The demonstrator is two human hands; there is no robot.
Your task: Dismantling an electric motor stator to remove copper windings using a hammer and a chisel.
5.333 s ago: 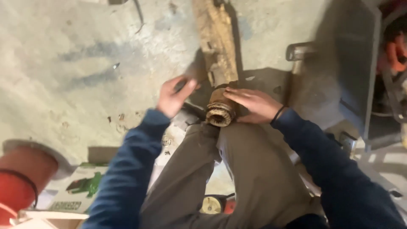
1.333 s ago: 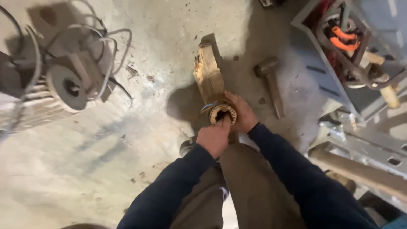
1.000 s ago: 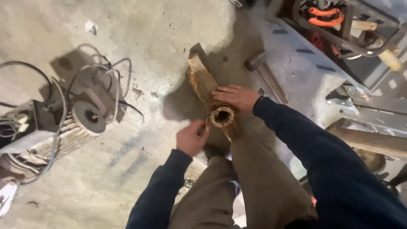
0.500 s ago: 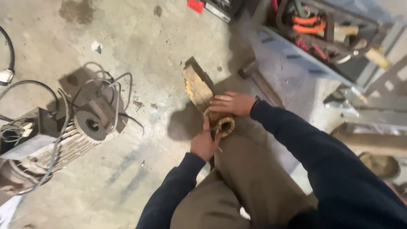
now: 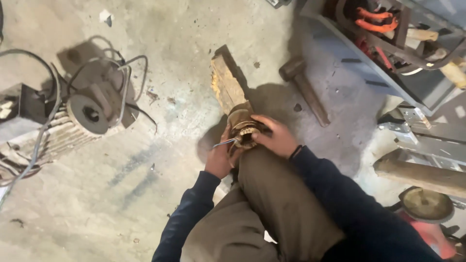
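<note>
Concrete floor (image 5: pixel 145 204); right hand (image 5: pixel 276 138) grips the coil (image 5: pixel 244 131) steady on the plank (image 5: pixel 227 85); left hand (image 5: pixel 219 157) pinches a wire (image 5: pixel 224 142) at 9 o'clock.

No package, sign or screen in view from my head camera. Two doubtful items noted. A small white scrap (image 5: pixel 105 17) lies on the concrete floor (image 5: pixel 160 204) at upper left, flat with an irregular outline; it may be paper. A pale patch (image 5: pixel 7 109) sits on the dark box at the left edge; it may be a label, but it is too blurred to tell. Both are well apart from my left hand (image 5: pixel 218 157).
</note>
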